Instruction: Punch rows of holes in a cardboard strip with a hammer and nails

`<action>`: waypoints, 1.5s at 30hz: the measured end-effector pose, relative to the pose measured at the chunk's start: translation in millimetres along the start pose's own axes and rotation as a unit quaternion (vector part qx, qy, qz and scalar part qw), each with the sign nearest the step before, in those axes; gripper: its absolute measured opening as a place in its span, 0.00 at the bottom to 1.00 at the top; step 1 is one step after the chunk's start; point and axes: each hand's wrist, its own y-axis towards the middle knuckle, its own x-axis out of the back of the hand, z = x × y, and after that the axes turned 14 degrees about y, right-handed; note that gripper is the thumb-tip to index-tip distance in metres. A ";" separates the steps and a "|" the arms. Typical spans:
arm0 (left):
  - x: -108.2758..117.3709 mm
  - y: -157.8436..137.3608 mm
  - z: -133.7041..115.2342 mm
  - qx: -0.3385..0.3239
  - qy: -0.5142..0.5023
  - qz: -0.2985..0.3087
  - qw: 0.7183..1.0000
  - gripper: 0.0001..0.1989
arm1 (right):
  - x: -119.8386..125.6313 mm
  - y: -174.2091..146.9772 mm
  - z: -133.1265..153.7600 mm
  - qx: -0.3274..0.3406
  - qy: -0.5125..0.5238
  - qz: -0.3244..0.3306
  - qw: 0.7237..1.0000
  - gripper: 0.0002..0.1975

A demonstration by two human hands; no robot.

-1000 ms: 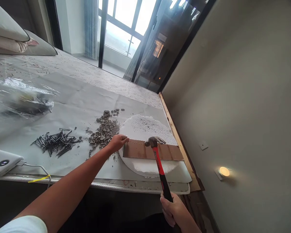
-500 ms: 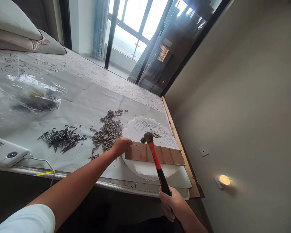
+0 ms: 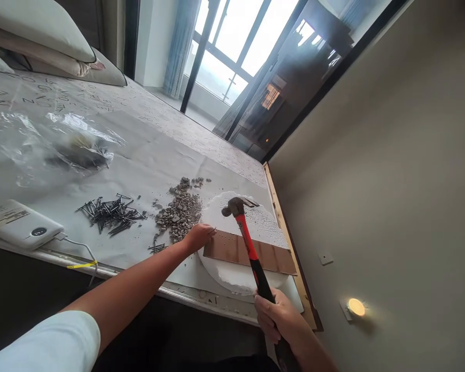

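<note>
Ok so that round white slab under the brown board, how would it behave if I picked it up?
The white slab looks like foam, so it's probably light for its size. Its rough edge and pitted top suggest it may crumble. The brown board lies across it and could well slide off if the slab tilted.

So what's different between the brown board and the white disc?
The board is brown, while the disc is white. The board is a long strip with straight edges; the disc is roughly round, with a ragged rim. The board lies on top, covering a band of the disc, which shows on both sides of it. Both lie flat, within reach of the left hand.
</note>
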 end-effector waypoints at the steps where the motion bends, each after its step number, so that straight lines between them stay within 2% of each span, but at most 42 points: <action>1: -0.1 -0.1 -0.1 0.000 -0.002 -0.003 1.000 0.17 | -1.2 0.4 0.1 0.001 0.001 -0.006 1.000 0.24; 6: -1.5 0.3 -0.5 0.009 0.003 -0.002 1.000 0.17 | -3.3 10.8 -14.5 -0.042 0.014 -0.025 0.999 0.26; 12: -1.8 -1.7 -0.5 0.002 0.003 -0.003 1.000 0.17 | -0.3 8.5 -10.4 -0.002 -0.003 -0.048 0.999 0.23; 18: -2.0 -1.3 -0.8 0.009 0.020 0.007 1.000 0.16 | -7.7 9.7 -18.2 -0.036 -0.009 -0.035 0.999 0.24; 23: -3.8 -1.7 0.7 -0.002 0.021 -0.006 1.000 0.17 | -9.2 7.8 -14.1 0.002 -0.004 -0.066 0.998 0.24; 28: -7.7 -1.0 2.4 -0.007 0.029 -0.024 0.999 0.16 | -10.3 10.6 -14.3 -0.045 -0.018 -0.055 0.997 0.25; 34: -9.5 -2.2 2.0 -0.021 0.050 -0.034 0.998 0.16 | -9.3 6.4 -8.4 -0.016 -0.033 -0.077 0.996 0.23; 39: -15.1 0.1 4.9 -0.028 0.054 -0.034 0.998 0.14 | -11.1 10.3 -17.6 -0.053 -0.032 -0.059 0.996 0.24; 45: -14.2 0.8 3.8 -0.016 0.050 -0.022 0.998 0.16 | -8.5 9.0 -14.5 -0.009 -0.039 -0.066 0.997 0.21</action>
